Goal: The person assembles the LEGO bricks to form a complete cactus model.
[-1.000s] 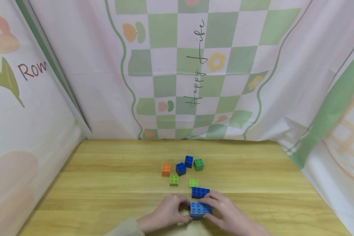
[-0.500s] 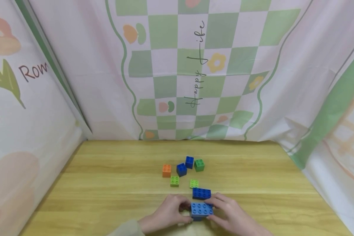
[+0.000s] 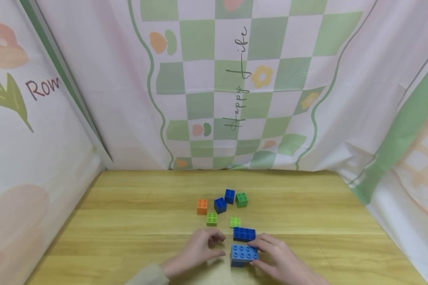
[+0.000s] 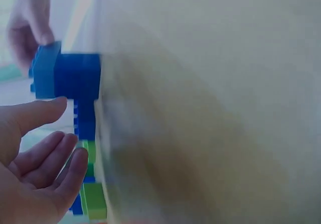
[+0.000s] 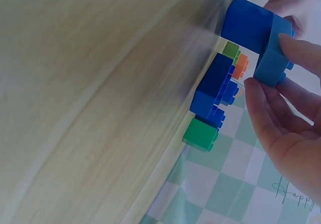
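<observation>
A light blue toy brick with two rows of studs (image 3: 243, 252) sits on top of a dark blue brick (image 5: 247, 24), overhanging it on the right. My right hand (image 3: 281, 259) pinches the right end of the light blue brick between thumb and fingers. To the left, my left hand (image 3: 197, 250) is apart from the stack, its thumb and fingers spread with nothing between them. Just behind the stack lies a long dark blue brick (image 3: 244, 234). In the left wrist view, the lower dark blue brick (image 4: 77, 76) stands on the table.
Farther back on the wooden table (image 3: 128, 221) lie two lime bricks (image 3: 212, 219), an orange brick (image 3: 202, 206), two small dark blue bricks (image 3: 220, 205) and a green brick (image 3: 241, 200). A printed curtain (image 3: 232, 99) rises behind the table's far edge.
My left hand has let go of the stack and moved a little to the left. The right hand slid slightly rightward along the light blue brick and still holds it.
</observation>
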{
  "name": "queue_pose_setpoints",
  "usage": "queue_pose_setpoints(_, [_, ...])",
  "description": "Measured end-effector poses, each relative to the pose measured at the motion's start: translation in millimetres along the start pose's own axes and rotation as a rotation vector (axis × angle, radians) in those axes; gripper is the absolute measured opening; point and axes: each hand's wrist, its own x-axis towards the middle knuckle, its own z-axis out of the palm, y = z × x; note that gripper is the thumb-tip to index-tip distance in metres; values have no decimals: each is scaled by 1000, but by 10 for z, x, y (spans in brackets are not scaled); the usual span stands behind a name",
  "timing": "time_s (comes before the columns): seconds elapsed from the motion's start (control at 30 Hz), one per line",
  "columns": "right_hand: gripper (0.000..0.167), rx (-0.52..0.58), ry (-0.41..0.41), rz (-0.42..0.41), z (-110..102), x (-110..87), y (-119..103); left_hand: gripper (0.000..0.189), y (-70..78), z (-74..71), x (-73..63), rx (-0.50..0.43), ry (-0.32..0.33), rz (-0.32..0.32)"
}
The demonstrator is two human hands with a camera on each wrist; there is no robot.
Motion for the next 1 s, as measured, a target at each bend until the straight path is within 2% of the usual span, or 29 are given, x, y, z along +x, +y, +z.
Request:
queue_pose_setpoints(0.2, [40, -3, 0, 7, -4, -1, -5, 31, -84, -155, 61, -14, 129, 12])
queue_pose_setpoints(0.47, [43, 6, -29, 38, -17, 2, -20, 28, -214, -309, 115, 67, 246, 16])
queue_pose_setpoints(0.67, [43, 14, -22, 23, -15, -4, -22, 28, -317, -358, 141, 80, 263, -3])
queue_pose_setpoints(0.77, [43, 26, -36, 40, -18, -7, -23, 29, -349, -371, 161, 94, 261, -14])
queue_pose_setpoints(0.9, [43, 43, -64, 77, -25, -9, -22, 30, -363, -378, 190, 106, 257, -20])
queue_pose_setpoints(1.0, [44, 42, -64, 61, -23, -3, -14, 31, -362, -379, 217, 116, 252, -31])
